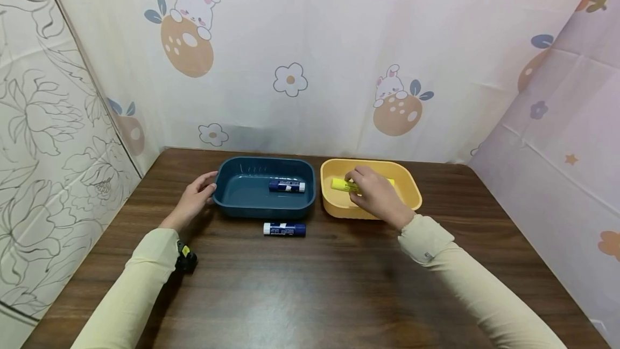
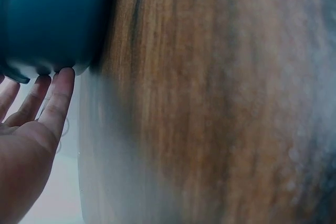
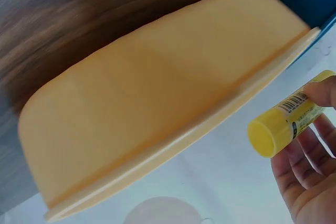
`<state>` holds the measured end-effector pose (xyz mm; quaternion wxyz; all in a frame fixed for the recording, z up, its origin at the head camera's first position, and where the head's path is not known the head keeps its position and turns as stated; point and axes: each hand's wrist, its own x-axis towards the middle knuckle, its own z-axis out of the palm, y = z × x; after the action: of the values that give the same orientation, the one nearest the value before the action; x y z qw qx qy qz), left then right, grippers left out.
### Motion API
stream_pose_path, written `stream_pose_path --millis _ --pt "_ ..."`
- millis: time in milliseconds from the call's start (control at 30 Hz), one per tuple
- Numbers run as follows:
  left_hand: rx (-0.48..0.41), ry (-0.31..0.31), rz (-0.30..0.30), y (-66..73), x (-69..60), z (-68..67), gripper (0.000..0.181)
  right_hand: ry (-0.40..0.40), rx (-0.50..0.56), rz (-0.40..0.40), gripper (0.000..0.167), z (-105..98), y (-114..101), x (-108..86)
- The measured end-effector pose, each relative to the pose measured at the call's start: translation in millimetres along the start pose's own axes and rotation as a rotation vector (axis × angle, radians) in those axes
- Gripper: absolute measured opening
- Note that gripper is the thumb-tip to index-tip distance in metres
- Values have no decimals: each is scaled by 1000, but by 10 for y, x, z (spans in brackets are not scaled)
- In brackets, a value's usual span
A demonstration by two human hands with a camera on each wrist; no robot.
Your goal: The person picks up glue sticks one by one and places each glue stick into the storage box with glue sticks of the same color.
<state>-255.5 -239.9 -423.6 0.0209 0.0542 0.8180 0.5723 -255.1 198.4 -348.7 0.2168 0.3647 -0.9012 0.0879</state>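
Note:
My right hand (image 1: 378, 194) pinches a yellow glue stick (image 1: 343, 185) over the yellow tray (image 1: 411, 190). In the right wrist view the thumb and fingers hold this glue stick (image 3: 278, 127) above the tray's rim, its round end turned outward. Another yellow piece (image 1: 391, 181) shows past the hand; whether it is a second stick I cannot tell. My left hand (image 1: 195, 198) touches the left side of the dark blue tray (image 1: 263, 213), fingertips against its outer wall in the left wrist view. A navy glue stick (image 1: 286, 186) lies inside that tray.
Another navy glue stick (image 1: 284, 229) with a white end lies on the brown wooden table (image 1: 310, 284) before the blue tray. The two trays stand side by side near the back edge. Behind them hangs a patterned curtain (image 1: 310, 117).

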Motion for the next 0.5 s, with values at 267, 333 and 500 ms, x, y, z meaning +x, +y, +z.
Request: stream_pose_path --millis 267,333,500 --pt "-3 4 -4 14 -11 0 50 -41 5 51 26 95 182 16" --pt "-7 0 -8 18 -11 1 51 -46 6 56 26 122 213 15" --pt "-19 -5 -9 10 -5 0 51 -73 4 71 27 193 270 16"
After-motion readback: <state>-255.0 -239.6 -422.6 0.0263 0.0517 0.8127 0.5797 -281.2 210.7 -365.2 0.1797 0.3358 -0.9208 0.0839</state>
